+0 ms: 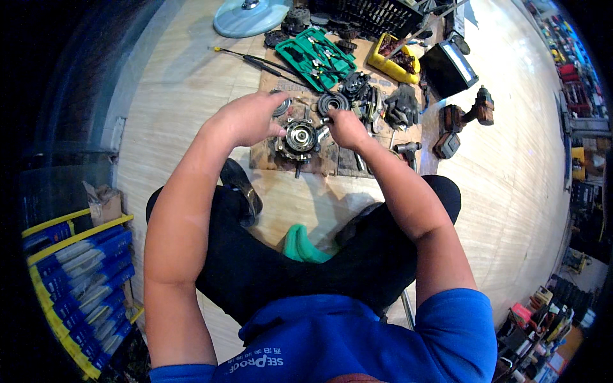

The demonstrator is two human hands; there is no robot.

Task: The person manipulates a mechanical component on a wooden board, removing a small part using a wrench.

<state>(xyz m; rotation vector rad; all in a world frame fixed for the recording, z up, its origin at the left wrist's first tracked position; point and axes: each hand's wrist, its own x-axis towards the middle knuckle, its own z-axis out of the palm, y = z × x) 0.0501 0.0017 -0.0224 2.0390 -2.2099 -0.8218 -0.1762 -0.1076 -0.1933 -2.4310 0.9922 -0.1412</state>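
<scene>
A round metal housing with a ringed centre and lugs on its rim lies on a stained cardboard sheet. My left hand is at its left, thumb and fingers apart, the thumb by the housing's edge. The fingers partly cover a round metal ring part just beyond. On the other side, my right hand has its fingers closed at the housing's upper right. A small dark end shows at the fingertips, too small to name. Beyond that hand rests a dark round pulley-like part.
Farther back are a green tool case, a yellow bin of parts and a black crate. Dark gloves, a cordless impact driver and a black battery-like box lie right. A yellow-blue rack stands left.
</scene>
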